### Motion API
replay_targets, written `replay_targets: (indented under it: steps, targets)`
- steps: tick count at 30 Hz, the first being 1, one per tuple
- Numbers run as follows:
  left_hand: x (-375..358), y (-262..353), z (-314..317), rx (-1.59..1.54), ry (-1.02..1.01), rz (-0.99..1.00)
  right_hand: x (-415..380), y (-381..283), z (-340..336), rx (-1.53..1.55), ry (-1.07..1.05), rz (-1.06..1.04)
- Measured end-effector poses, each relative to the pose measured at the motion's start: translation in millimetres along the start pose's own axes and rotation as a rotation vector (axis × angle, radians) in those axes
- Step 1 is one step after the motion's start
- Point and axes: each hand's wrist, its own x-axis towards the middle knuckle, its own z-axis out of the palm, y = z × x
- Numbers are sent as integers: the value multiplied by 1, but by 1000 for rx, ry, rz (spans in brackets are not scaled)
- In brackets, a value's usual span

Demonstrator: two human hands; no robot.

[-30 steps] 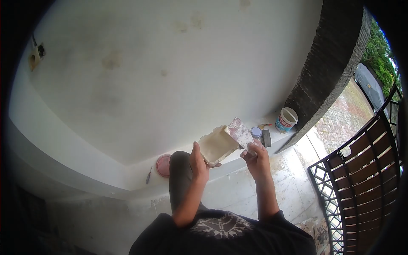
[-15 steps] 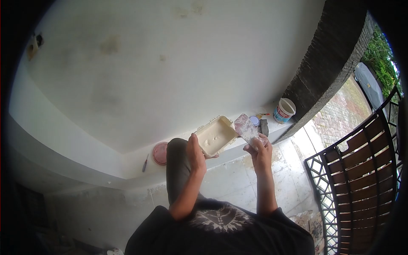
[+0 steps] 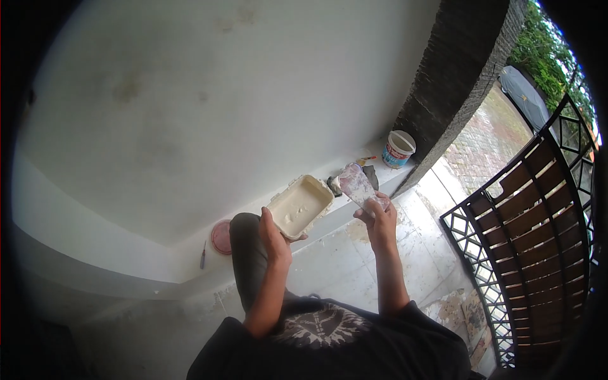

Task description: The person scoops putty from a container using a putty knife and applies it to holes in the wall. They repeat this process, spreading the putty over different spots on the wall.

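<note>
My left hand (image 3: 277, 240) holds a cream rectangular tub (image 3: 301, 208) from its left side and underneath, above the raised knee. Pale paste with small lumps lies inside the tub. To the right, my right hand (image 3: 382, 221) grips a flat scraper (image 3: 358, 185) smeared with whitish and pinkish residue. The scraper's broad end points up and left, a short way from the tub's right edge. My right fingers are wrapped round its lower end.
On the ledge are a red round lid (image 3: 221, 237), a screwdriver-like tool (image 3: 203, 254), a dark lump (image 3: 334, 185), a brush (image 3: 366, 159) and a labelled white bucket (image 3: 399, 149). A pale wall (image 3: 158, 126) rises ahead; a brown slatted gate (image 3: 532, 234) stands right.
The view has swung, so the surroundings appear shifted left. The scraper has moved slightly away from the tub's edge, and the dark lump now shows between them. Both hands keep their hold.
</note>
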Motion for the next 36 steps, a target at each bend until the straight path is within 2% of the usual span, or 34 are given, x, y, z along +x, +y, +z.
replay_targets:
  steps: [2,4,5,6,9,14,20,22,23,25,26,27,28,30,32,34,36]
  targets:
    - [1,-1,2,-14,9,-16,1,-4,-10,148,-43,50]
    - [-4,5,6,36,72,-61,0,-6,-16,304,4,139]
    - [3,-10,-6,124,52,54,0,-5,-20,334,-10,157]
    - [7,-4,-5,71,43,-59,3,0,-27,365,-38,174]
    - [14,-13,-4,90,137,-88,-8,-15,-28,349,-95,159]
    - [20,-43,10,181,52,-105,-20,-17,-27,143,-72,92]
    - [2,-48,25,199,-1,-170,-25,-13,-38,247,-47,170]
    - [-2,-41,27,193,57,-175,-28,-16,-43,326,-35,171]
    - [4,-39,18,154,-8,-174,-29,-22,-42,356,-4,161]
    - [-1,-20,18,116,16,-137,-19,-26,-51,348,-15,142]
    - [5,-28,-1,271,32,86,-18,-34,-49,331,46,126]
    - [1,-9,1,149,41,35,-14,-43,-48,373,77,129]
    - [-3,15,6,22,33,-14,-5,-46,-53,424,-1,120]
    - [-11,45,-3,-1,130,64,5,-56,-48,398,76,41]
    - [-10,68,-26,-16,191,137,29,-61,-49,480,12,-11]
    - [-8,90,-60,-83,282,272,55,-70,-38,505,39,-58]
    - [-29,123,-70,20,344,244,88,-79,-21,527,51,-104]
